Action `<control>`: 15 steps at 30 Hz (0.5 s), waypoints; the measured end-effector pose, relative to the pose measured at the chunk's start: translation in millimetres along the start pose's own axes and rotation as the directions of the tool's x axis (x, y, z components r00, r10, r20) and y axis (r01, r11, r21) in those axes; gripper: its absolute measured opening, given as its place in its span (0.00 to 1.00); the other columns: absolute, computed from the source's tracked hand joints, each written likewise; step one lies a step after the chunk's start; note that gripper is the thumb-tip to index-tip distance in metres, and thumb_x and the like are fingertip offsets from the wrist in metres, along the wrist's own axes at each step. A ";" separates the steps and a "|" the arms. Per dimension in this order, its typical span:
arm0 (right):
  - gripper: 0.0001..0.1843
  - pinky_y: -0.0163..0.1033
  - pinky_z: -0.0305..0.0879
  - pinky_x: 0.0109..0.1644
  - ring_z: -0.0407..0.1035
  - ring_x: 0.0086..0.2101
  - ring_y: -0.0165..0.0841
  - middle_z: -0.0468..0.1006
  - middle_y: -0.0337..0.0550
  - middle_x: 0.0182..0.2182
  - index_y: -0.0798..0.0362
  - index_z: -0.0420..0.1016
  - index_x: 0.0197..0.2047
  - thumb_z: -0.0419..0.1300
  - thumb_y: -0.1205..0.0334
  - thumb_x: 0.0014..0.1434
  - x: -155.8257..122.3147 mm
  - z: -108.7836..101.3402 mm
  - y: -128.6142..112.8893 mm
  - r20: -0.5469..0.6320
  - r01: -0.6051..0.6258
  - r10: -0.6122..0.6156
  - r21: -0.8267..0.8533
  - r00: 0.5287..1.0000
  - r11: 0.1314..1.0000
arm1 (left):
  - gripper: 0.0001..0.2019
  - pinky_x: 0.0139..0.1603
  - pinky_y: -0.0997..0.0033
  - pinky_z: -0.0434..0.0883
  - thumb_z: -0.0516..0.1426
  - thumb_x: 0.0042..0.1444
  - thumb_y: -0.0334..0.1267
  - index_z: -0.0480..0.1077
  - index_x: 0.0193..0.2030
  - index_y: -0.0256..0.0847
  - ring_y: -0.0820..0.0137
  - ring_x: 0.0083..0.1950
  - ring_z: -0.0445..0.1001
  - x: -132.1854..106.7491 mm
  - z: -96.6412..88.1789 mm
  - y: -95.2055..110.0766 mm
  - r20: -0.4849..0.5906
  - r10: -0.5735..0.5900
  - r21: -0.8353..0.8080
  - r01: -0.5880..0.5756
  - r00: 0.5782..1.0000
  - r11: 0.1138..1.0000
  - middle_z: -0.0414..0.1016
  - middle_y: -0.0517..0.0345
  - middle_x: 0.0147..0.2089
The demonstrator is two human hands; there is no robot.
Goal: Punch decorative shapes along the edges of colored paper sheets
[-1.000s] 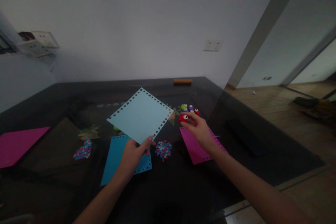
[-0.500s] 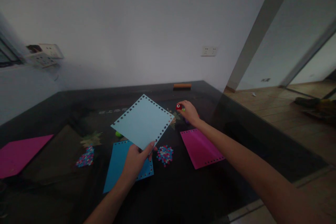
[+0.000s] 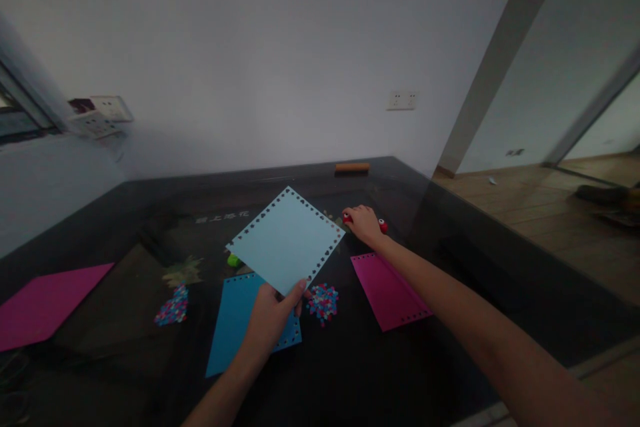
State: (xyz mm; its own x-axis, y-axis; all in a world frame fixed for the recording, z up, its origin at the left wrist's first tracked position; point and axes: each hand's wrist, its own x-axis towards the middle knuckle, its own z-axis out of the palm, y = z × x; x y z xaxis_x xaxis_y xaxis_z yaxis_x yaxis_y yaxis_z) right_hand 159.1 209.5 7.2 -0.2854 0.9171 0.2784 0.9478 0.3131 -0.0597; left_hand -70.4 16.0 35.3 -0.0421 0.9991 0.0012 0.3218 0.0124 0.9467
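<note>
A pale blue sheet of paper (image 3: 285, 237) with small shapes punched along its edges is pinched at its near corner by my left hand (image 3: 277, 310). It is held above a darker blue punched sheet (image 3: 233, 320). Over at the far right part of the table, my right hand (image 3: 364, 223) has its fingers closed around a small red craft punch (image 3: 347, 218) with a white eye-like spot. Another red punch (image 3: 383, 225) shows just behind that wrist. Part of the gripped punch is hidden by the fingers.
Punched confetti (image 3: 323, 301) lies in a pile between the blue sheet and a pink punched sheet (image 3: 387, 293). A second confetti pile (image 3: 173, 305) and a plain pink sheet (image 3: 55, 300) are on the left. A green object (image 3: 233, 259) peeks out under the paper; a brown roll (image 3: 353, 167) lies by the wall.
My right hand has lowered the red punch toward the tabletop. The second red punch has come into sight behind the wrist. My left hand keeps the pale blue sheet; the whole view has shifted slightly.
</note>
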 end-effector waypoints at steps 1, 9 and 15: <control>0.16 0.51 0.67 0.51 0.68 0.48 0.39 0.71 0.48 0.51 0.54 0.69 0.52 0.57 0.57 0.63 0.4 0.5 0.6 0.001 -0.005 0.005 -0.001 1.000 1.000 | 0.19 0.26 0.69 0.63 0.55 0.51 0.52 0.73 0.22 0.38 0.67 0.20 0.66 0.4 -0.1 -0.6 -0.001 0.003 0.006 -0.003 1.000 1.000 0.66 0.60 0.15; 0.15 0.52 0.60 0.56 0.66 0.51 0.41 0.74 0.50 0.48 0.55 0.72 0.50 0.59 0.59 0.61 -3.0 -1.9 6.4 -0.058 -0.018 0.026 0.121 0.998 0.993 | 0.17 0.27 0.69 0.65 0.55 0.50 0.50 0.70 0.19 0.41 0.65 0.22 0.69 0.2 0.4 2.3 0.082 0.005 0.041 -0.009 0.997 0.999 0.69 0.59 0.16; 0.14 0.47 0.59 0.56 0.66 0.50 0.42 0.77 0.54 0.46 0.56 0.75 0.47 0.58 0.61 0.59 -26.5 -24.8 22.4 -0.161 -0.012 0.069 0.330 0.985 0.944 | 0.18 0.27 0.70 0.63 0.53 0.52 0.49 0.69 0.18 0.42 0.66 0.21 0.67 -0.4 1.4 -0.3 0.083 0.025 0.101 -0.034 0.996 0.994 0.70 0.59 0.16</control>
State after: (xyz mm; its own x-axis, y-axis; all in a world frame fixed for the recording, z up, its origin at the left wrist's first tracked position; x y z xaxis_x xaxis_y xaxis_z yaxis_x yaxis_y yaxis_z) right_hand 191.5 186.0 22.3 -0.1927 0.8848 0.4242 0.8514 0.3658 -0.3760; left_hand -69.2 15.6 34.6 0.0443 0.9990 -0.0014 0.4171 -0.0172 0.9087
